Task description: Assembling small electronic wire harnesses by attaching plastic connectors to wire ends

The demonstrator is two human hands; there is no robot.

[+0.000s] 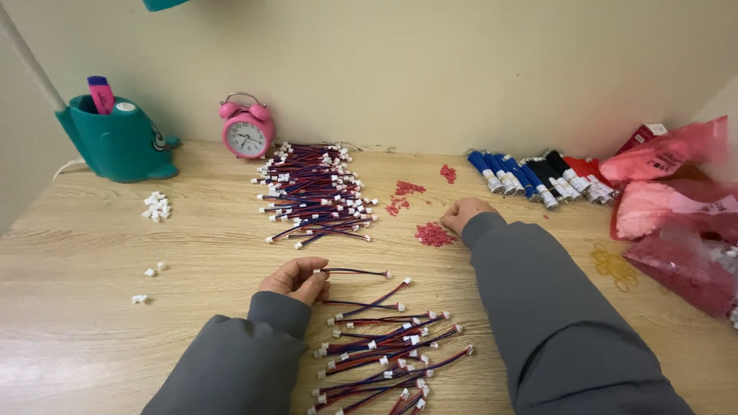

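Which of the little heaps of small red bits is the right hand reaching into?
The largest, nearest heap of red bits, right beside the right hand; the others lie farther back.

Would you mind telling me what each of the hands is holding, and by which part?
The left hand pinches a short red-and-blue wire by its left end. The right hand rests by the red bits; any hold cannot be told.

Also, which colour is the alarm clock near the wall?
Pink, with a white dial: alarm clock, head view.
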